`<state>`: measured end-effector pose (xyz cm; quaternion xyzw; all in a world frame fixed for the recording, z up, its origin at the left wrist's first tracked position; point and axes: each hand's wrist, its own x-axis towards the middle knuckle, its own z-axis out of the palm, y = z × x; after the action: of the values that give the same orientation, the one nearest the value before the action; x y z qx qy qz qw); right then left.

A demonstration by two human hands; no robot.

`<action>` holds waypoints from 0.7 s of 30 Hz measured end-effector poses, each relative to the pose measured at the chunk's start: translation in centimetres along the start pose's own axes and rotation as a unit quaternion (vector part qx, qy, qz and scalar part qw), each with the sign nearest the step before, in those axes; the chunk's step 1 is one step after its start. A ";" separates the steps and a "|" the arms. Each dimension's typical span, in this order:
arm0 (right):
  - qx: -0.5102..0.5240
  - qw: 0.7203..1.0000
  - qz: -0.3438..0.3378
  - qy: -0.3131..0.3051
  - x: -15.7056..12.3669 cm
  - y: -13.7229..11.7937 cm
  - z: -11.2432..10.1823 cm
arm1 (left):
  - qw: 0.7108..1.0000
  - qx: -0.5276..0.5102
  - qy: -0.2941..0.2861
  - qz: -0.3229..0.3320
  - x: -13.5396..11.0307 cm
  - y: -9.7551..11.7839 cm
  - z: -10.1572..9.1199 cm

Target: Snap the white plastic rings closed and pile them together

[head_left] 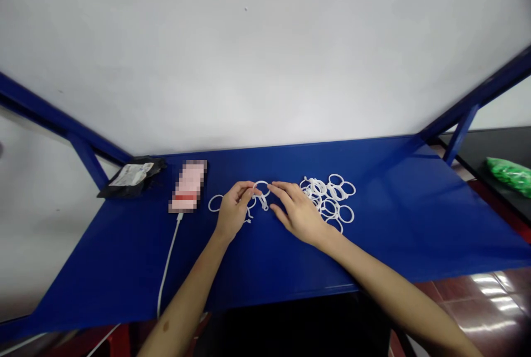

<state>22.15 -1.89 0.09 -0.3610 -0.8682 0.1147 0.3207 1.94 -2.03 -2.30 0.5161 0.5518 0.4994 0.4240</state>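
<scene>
My left hand (233,212) is closed, its thumb and fingertips pinching a white plastic ring (261,182) with a small looped tab hanging below it. My right hand (302,214) is open, fingers apart, with the index fingertip touching or very near that ring's right edge. Beside and partly behind my left hand lie more white rings (209,202), with small tabs showing under the fingers. To the right of my right hand is a loose pile of several white rings (338,193), some overlapping and partly covered by the hand.
A blue table (398,207) stands against a white wall. At its left are a black plastic package (133,175) with a label and a pixelated phone (188,182) on a white cable (168,263). Blue frame bars rise at both sides. A green bag (510,175) lies on the dark surface at right.
</scene>
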 end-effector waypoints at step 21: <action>0.135 0.983 0.083 0.089 -1.4 1.0 -0.3 | 0.928 0.250 -0.201 0.190 -2.0 1.1 2.0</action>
<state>23.65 -2.17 -0.84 -0.3941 -0.7800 0.2242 0.4314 4.28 -3.83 -1.55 0.7903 0.4534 0.3021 0.2802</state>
